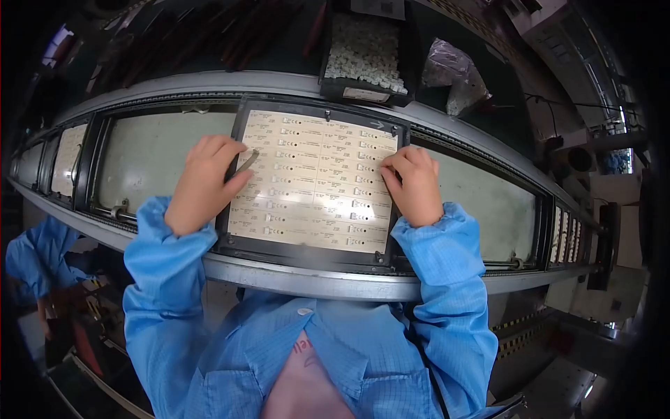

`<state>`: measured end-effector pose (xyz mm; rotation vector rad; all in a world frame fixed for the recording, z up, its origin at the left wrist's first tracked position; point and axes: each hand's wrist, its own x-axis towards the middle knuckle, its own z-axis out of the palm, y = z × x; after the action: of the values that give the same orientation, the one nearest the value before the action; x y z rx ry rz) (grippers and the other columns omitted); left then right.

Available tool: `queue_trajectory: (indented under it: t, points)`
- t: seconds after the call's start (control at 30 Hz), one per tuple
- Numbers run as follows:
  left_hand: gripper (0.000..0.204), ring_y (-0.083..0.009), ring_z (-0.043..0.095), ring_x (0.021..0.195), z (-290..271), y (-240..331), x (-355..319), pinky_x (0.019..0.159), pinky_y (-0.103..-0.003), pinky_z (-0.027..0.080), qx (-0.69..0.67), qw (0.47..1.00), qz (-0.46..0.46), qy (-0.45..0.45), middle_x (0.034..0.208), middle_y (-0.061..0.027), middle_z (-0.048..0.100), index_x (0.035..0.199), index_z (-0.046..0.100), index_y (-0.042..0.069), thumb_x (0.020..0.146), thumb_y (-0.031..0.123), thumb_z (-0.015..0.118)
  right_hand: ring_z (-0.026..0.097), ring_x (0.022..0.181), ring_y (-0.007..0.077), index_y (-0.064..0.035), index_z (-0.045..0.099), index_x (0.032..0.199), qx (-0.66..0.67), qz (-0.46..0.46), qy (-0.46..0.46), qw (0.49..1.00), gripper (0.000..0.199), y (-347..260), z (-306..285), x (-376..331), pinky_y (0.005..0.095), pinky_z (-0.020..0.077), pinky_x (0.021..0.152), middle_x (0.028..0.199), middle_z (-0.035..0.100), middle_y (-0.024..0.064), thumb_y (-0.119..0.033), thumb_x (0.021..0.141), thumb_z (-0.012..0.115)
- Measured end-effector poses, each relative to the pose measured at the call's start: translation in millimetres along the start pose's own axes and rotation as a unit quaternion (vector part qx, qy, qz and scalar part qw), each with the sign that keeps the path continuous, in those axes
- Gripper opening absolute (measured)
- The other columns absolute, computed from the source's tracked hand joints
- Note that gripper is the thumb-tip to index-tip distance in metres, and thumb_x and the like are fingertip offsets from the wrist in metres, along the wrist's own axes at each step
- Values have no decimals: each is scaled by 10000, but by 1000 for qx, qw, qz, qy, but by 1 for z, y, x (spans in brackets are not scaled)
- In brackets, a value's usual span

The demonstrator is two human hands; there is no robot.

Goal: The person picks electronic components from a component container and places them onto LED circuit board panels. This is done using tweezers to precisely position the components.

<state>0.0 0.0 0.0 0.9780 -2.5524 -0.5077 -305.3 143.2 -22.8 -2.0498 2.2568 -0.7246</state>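
A cream printed circuit board panel (317,188), with rows of printed marks and small white parts, lies in a black frame (307,257) in front of me. My left hand (204,183) is over the panel's left edge. Between its thumb and forefinger is a short, thin grey-brown strip (248,162), slanting over the panel; its exact kind cannot be made out. At the panel's right edge, my right hand (415,183) has its thumb and fingers drawn together. Whatever those fingertips hold, if anything, is hidden or too small to name.
The frame sits on a metal-railed conveyor (307,281). Behind it stands a black bin (364,52) of small white parts, beside a clear plastic bag (453,73). Other panels (68,160) lie farther left and right. A person in a blue sleeve (42,255) is at lower left.
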Motion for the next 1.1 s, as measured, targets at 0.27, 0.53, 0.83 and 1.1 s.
queue_trajectory:
  t: [0.27,0.53,0.83,1.1]
  points:
    - [202,-284,536,915,24,-14,26,868,-375,400,87,994,58,-34,880,-80,600,963,615,39,778,100,671,539,873,251,-89,672,876,-71,25,32,997,101,6,1,-7,377,373,807,849,595,34,-107,780,698]
    - [199,-291,549,986,5,-38,15,872,-377,412,-11,998,52,28,1006,-105,589,976,620,40,796,113,666,574,853,265,-18,643,938,78,38,21,996,155,3,-30,-5,338,450,755,897,608,105,-10,785,663]
    - [241,-311,576,989,-4,-88,87,830,-420,466,53,989,-24,140,985,-146,606,975,617,10,801,169,671,563,873,257,-3,612,973,45,26,35,998,199,-35,-80,-5,333,447,793,899,587,121,30,776,616]
    - [289,-384,625,858,38,-108,169,742,-468,517,254,941,-194,108,856,-186,644,1040,573,12,787,140,629,568,864,273,-3,610,955,48,40,46,997,190,-35,-66,-29,345,452,789,912,598,127,31,768,621]
